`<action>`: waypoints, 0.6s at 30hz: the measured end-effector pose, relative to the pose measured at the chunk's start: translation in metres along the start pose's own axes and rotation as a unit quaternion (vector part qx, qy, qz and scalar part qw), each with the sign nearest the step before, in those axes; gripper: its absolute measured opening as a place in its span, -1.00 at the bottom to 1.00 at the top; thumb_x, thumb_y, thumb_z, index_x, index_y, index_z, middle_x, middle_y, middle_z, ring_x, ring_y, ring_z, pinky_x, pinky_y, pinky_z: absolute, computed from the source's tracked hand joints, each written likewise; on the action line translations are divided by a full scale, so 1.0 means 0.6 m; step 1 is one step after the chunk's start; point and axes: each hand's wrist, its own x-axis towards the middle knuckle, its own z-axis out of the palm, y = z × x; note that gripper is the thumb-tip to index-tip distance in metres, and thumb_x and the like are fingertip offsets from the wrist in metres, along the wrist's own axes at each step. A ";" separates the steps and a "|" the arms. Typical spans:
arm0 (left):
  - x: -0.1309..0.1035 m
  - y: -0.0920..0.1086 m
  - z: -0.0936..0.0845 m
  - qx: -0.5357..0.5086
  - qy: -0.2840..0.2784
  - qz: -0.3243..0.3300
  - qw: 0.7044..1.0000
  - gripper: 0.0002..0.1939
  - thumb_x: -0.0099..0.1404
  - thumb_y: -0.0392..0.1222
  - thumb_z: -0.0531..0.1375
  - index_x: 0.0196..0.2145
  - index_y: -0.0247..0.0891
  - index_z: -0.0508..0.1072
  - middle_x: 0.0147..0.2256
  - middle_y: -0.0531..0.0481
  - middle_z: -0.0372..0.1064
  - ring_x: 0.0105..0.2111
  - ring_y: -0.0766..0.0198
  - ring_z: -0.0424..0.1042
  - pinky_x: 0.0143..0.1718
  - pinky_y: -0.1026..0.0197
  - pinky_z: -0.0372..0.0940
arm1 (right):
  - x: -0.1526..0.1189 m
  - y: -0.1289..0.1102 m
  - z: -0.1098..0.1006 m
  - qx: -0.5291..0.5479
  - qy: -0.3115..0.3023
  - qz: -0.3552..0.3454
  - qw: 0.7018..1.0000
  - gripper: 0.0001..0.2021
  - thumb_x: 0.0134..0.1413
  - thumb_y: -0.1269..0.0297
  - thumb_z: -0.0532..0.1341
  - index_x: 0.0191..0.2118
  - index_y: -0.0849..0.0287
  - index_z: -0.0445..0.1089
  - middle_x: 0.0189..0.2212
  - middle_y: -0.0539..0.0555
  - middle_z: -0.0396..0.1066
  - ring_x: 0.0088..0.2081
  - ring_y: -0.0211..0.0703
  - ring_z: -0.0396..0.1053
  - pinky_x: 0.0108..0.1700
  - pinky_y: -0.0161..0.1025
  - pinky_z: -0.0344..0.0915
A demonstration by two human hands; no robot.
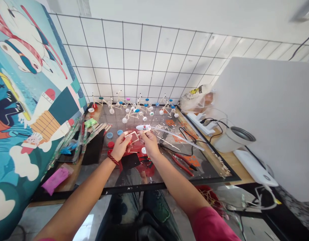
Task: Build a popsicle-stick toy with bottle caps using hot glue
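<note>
Frame (pixel 130 134) of thin pale sticks is up between both hands, above the middle of the surface (pixel 106 177): left hand (pixel 122 143) gripping its left side, right hand (pixel 149 142) pinching a small pale stick (pixel 145 132) at the right (can't tell if stick and frame touch). White tool (pixel 143 127) lies just beyond the hands, two blue caps (pixel 119 132) near the left one, red-handled pliers (pixel 182 164) right of the right forearm.
</note>
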 end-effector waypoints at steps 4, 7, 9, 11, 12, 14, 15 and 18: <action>0.005 -0.005 -0.003 0.024 0.003 -0.019 1.000 -0.42 0.20 0.28 0.20 -0.14 -0.32 0.50 -0.60 0.04 0.39 -0.75 0.42 0.23 -0.76 0.40 -0.08 | -0.002 0.000 0.002 0.003 -0.005 -0.001 1.000 -0.61 0.00 -0.09 0.34 -0.51 0.17 0.39 -0.62 -0.13 0.14 -0.57 -0.37 -0.01 -0.47 -0.29 -0.04; 0.008 -0.009 -0.002 -0.002 0.013 -0.017 1.000 -0.43 0.15 0.29 0.24 -0.22 -0.34 0.52 -0.58 0.04 0.37 -0.69 0.39 0.29 -0.74 0.40 -0.06 | -0.003 0.000 0.003 0.005 0.002 0.006 1.000 -0.59 -0.02 -0.11 0.34 -0.53 0.17 0.37 -0.63 -0.13 0.11 -0.58 -0.36 -0.03 -0.49 -0.28 -0.06; 0.009 -0.010 0.000 -0.018 0.019 -0.018 0.999 -0.43 0.11 0.27 0.27 -0.24 -0.35 0.53 -0.52 0.02 0.40 -0.67 0.39 0.31 -0.73 0.39 -0.04 | -0.003 0.002 0.002 -0.008 0.011 0.006 1.000 -0.56 -0.04 -0.13 0.34 -0.56 0.16 0.33 -0.65 -0.13 0.09 -0.59 -0.36 -0.04 -0.49 -0.28 -0.06; 0.009 -0.012 0.002 -0.026 0.022 -0.015 0.999 -0.42 0.11 0.28 0.28 -0.24 -0.36 0.53 -0.47 -0.01 0.43 -0.66 0.40 0.31 -0.73 0.38 -0.02 | -0.002 0.004 0.002 -0.030 0.022 0.003 0.999 -0.54 -0.06 -0.15 0.34 -0.60 0.14 0.29 -0.67 -0.13 0.09 -0.58 -0.35 -0.02 -0.49 -0.28 -0.04; 0.009 -0.013 0.003 -0.029 0.022 -0.012 0.999 -0.42 0.11 0.29 0.27 -0.25 -0.36 0.53 -0.46 -0.02 0.43 -0.66 0.39 0.31 -0.73 0.37 -0.02 | -0.002 0.005 0.001 -0.043 0.029 0.000 0.999 -0.53 -0.06 -0.16 0.33 -0.60 0.14 0.28 -0.68 -0.13 0.09 -0.58 -0.34 -0.01 -0.49 -0.28 -0.02; 0.009 -0.015 0.004 -0.035 0.026 -0.007 0.999 -0.39 0.11 0.33 0.26 -0.27 -0.36 0.53 -0.47 -0.02 0.42 -0.66 0.39 0.30 -0.74 0.37 -0.01 | -0.002 0.007 0.001 -0.066 0.038 -0.005 0.997 -0.52 -0.08 -0.18 0.33 -0.60 0.13 0.29 -0.68 -0.12 0.11 -0.56 -0.32 0.04 -0.48 -0.28 0.01; 0.009 -0.016 0.004 -0.038 0.029 -0.006 0.999 -0.38 0.10 0.35 0.25 -0.29 -0.36 0.53 -0.48 -0.01 0.41 -0.66 0.39 0.30 -0.74 0.37 -0.01 | -0.002 0.008 0.001 -0.075 0.041 -0.006 0.996 -0.52 -0.08 -0.19 0.32 -0.60 0.14 0.30 -0.68 -0.12 0.13 -0.55 -0.31 0.06 -0.48 -0.29 0.02; 0.010 -0.019 0.005 -0.044 0.036 -0.006 0.998 -0.35 0.08 0.39 0.24 -0.32 -0.37 0.52 -0.52 -0.01 0.39 -0.67 0.39 0.29 -0.75 0.36 0.00 | -0.003 0.007 0.002 -0.093 0.044 -0.004 0.995 -0.52 -0.08 -0.22 0.30 -0.58 0.14 0.34 -0.67 -0.10 0.16 -0.53 -0.29 0.11 -0.47 -0.29 0.04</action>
